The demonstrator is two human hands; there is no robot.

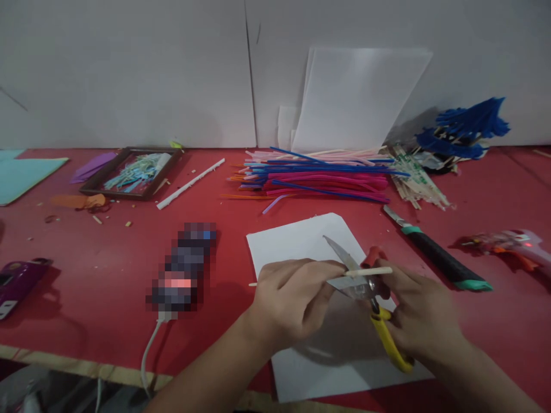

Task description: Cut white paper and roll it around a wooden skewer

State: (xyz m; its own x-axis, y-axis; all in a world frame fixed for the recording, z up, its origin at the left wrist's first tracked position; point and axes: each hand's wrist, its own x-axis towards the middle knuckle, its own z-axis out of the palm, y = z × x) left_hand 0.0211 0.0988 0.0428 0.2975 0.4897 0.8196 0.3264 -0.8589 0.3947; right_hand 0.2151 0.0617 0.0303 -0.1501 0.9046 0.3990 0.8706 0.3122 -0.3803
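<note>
My left hand (297, 295) is closed on a thin pale wooden stick (370, 272), whose other end shows left of the hand. In my right hand (419, 310) are scissors (350, 287) with red and yellow handles; their blades are apart, pointing up and left, and the stick lies across them near the pivot. Both hands are above a white sheet of paper (310, 241) on the red table (107, 258).
Behind the sheet lie colourful pipe cleaners (327, 178) and bundled sticks (417, 178). A cutter knife (443, 258) and glue gun (512, 244) sit right. Left are a cabled phone (183, 267), a framed tray (116, 194) and a purple device (21, 281).
</note>
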